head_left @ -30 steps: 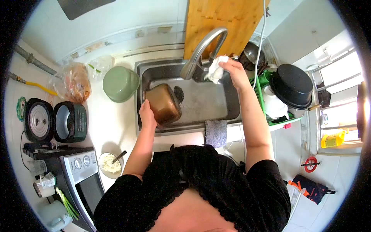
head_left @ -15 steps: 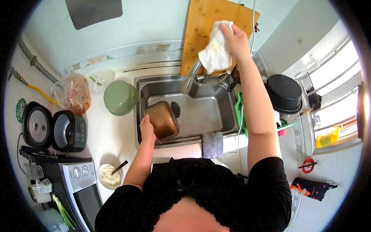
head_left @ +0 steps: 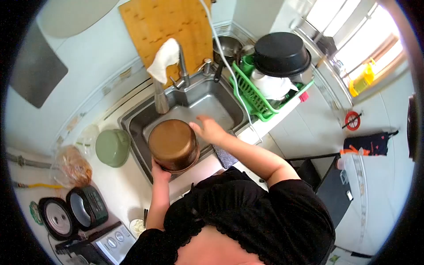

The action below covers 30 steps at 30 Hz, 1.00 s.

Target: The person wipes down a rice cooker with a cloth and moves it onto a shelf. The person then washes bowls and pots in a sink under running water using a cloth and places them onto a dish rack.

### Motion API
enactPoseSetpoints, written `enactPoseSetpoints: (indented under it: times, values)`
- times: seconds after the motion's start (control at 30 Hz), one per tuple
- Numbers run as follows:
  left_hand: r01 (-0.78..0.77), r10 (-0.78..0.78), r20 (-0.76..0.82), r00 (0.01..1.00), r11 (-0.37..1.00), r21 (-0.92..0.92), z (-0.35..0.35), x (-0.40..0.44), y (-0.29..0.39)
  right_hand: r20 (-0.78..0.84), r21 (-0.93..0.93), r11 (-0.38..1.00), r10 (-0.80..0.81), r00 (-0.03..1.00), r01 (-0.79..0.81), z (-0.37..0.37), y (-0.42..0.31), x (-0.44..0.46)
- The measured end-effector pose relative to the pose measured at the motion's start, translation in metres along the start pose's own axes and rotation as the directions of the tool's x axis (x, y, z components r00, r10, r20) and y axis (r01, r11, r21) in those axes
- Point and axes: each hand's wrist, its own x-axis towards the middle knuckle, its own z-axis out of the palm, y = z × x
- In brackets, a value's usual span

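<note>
A copper-brown pot (head_left: 173, 141) is tilted over the front left of the sink (head_left: 216, 110), its rounded base facing up. My left hand (head_left: 160, 172) grips it at the lower left edge, with part of the fingers hidden beneath. On the pot's other side is my right hand (head_left: 208, 130), fingers apart and nothing in it; whether a fingertip touches the pot I cannot tell. Over the neck of the faucet (head_left: 161, 101) hangs a white cloth (head_left: 164, 62).
A green bowl (head_left: 113, 148) stands left of the sink, near a rice cooker (head_left: 87, 207) with its lid raised. At right, a green dish rack (head_left: 256, 99) holds dishes and a black pan (head_left: 282, 53). A wooden cutting board (head_left: 165, 26) leans behind the faucet.
My right hand has let go of the white cloth, now draped on the faucet, and has come down beside the pot. The pot's base has turned upward. The view has swung right.
</note>
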Motion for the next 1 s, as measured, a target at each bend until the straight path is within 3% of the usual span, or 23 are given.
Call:
enactPoseSetpoints:
  times: [0.1,0.13,0.17,0.2,0.23,0.3,0.33,0.37,0.43,0.5,0.53,0.6,0.63,0.67,0.7,0.73,0.77,0.8,0.83,0.87,0.93,0.97,1.0]
  values:
    - [0.055,-0.055,0.008,0.998,0.998,0.026,0.029,-0.030,-0.017,0.015,0.120,0.981,0.149,0.989,-0.150,0.008,0.018,-0.026]
    - [-0.079,0.067,0.088,0.994,0.987,0.141,0.028,-0.030,-0.025,0.000,0.131,0.979,0.158,0.987,-0.156,0.003,0.021,-0.029]
    - [-0.143,0.114,0.156,0.981,0.971,0.189,0.029,-0.028,-0.030,0.107,0.276,0.944,0.154,0.982,-0.178,-0.003,0.024,-0.032]
    - [-0.185,0.131,0.233,0.964,0.956,0.227,0.032,-0.025,-0.032,0.211,0.412,0.888,0.126,0.969,-0.205,-0.010,0.025,-0.034]
    - [-0.213,0.128,0.310,0.942,0.943,0.256,0.046,-0.028,-0.035,0.198,0.423,0.884,0.124,0.972,-0.199,-0.016,0.025,-0.035]
    - [-0.289,0.125,0.458,0.880,0.907,0.308,0.079,-0.037,-0.040,0.141,0.754,0.629,0.128,0.982,-0.190,-0.034,0.017,-0.038]
    - [-0.324,0.119,0.515,0.849,0.887,0.328,0.096,-0.043,-0.043,0.203,0.895,0.363,0.183,0.962,-0.258,-0.052,0.006,-0.043]
    - [-0.363,0.113,0.571,0.813,0.865,0.345,0.113,-0.048,-0.047,0.201,0.899,0.358,0.177,0.963,-0.253,-0.064,0.010,-0.042]
    - [-0.423,0.110,0.627,0.771,0.825,0.374,0.146,-0.055,-0.057,0.011,0.975,0.214,0.189,0.982,-0.053,-0.095,0.025,-0.040]
    - [-0.448,0.123,0.613,0.780,0.794,0.411,0.181,-0.051,-0.075,-0.119,0.927,0.374,0.344,0.931,-0.019,-0.166,0.017,-0.055]
    - [-0.451,0.132,0.588,0.798,0.777,0.439,0.202,-0.047,-0.084,-0.326,0.855,0.501,0.315,0.891,0.136,-0.190,0.022,-0.063]
    - [-0.447,0.144,0.532,0.834,0.743,0.499,0.246,-0.045,-0.107,-0.501,0.523,0.848,0.389,0.773,-0.088,-0.251,0.046,-0.080]
    - [-0.515,0.101,0.565,0.819,0.563,0.646,0.272,-0.050,-0.120,-0.456,0.873,0.406,0.478,0.751,0.271,-0.275,0.071,-0.081]
    - [-0.567,0.052,0.588,0.807,0.348,0.747,0.292,-0.051,-0.134,-0.582,0.795,0.488,0.448,0.678,0.360,-0.299,0.087,-0.094]
    - [-0.709,0.071,0.709,0.701,0.171,0.684,0.304,-0.047,-0.152,-0.695,0.712,0.540,0.452,0.559,0.448,-0.325,0.085,-0.106]
    - [-0.814,0.061,0.813,0.579,-0.010,0.580,0.314,-0.043,-0.171,-0.725,0.686,0.430,0.462,0.510,0.587,-0.344,0.103,-0.111]
    - [-0.887,0.061,0.923,0.381,-0.259,0.383,0.330,-0.045,-0.190,-0.748,0.634,0.311,0.477,0.461,0.708,-0.366,0.124,-0.116]
    - [-0.860,0.009,0.985,0.170,-0.486,0.153,0.349,-0.048,-0.208,-0.699,0.665,0.308,0.576,0.423,0.680,-0.386,0.149,-0.122]
    - [-0.859,-0.034,0.994,0.101,-0.508,0.070,0.366,-0.049,-0.226,-0.641,0.698,0.297,0.665,0.384,0.651,-0.400,0.174,-0.126]
    - [-0.836,-0.073,0.992,0.105,-0.547,0.049,0.380,-0.043,-0.245,-0.669,0.656,0.261,0.635,0.385,0.709,-0.409,0.199,-0.125]
    - [-0.786,-0.127,0.992,0.007,-0.614,-0.073,0.406,-0.027,-0.280,-0.668,0.597,0.152,0.638,0.383,0.787,-0.421,0.227,-0.115]
    - [-0.732,-0.136,0.991,0.013,-0.676,-0.083,0.416,-0.024,-0.294,-0.653,0.567,0.087,0.654,0.383,0.819,-0.424,0.237,-0.110]
    - [-0.656,-0.144,0.986,0.081,-0.753,-0.056,0.426,-0.023,-0.306,-0.606,0.584,0.064,0.698,0.382,0.809,-0.425,0.247,-0.104]
